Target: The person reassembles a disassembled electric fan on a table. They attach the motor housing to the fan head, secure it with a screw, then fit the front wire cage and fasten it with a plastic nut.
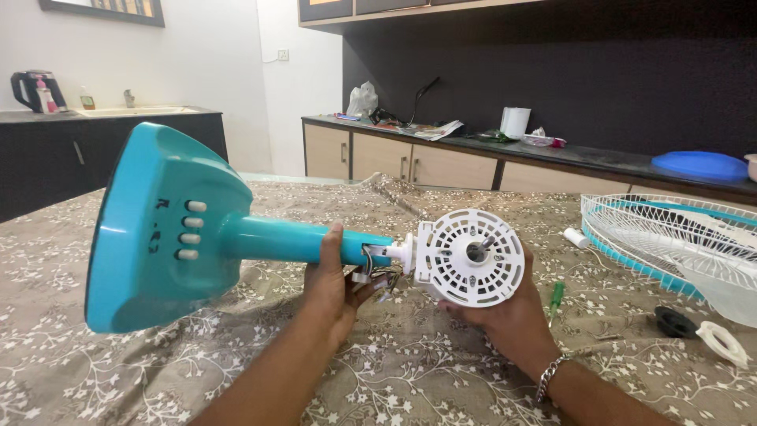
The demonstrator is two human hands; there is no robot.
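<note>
**Table fan stripped to its motor, held across the table**

The teal table fan (236, 237) lies on its side in the air above the patterned tablecloth (394, 371), base to the left and motor end to the right. The left hand (335, 280) wraps around the teal stem just before the neck, thumb over the top and fingers curled shut underneath. The right hand (505, 312) cups the white vented motor housing (471, 256) from below, fingers bent around its rim; a metal bracelet (550, 377) sits on that wrist.

Judging by how things lie, the dismantling is well along: the grille and blade are already off, the bare motor shaft (479, 251) sticks out of the housing, and loose wires (378, 272) show at the neck joint. The housing is still on the stem. The white wire fan guard (670, 233) with its teal rim lies well to the right, a black round nut (676, 322) and a white ring piece (724, 341) near it, and a green-handled screwdriver (556, 300) lies just beside the right hand.

On the fan base (158, 229), a column of four white push buttons (192, 229) sits beside small dark markings. On the far counter stand a white paper roll (516, 122), a knotted white plastic bag (363, 100) and a blue round lid (699, 166). By the sink at left are a black kettle (30, 88) and a small bottle (87, 99).
</note>
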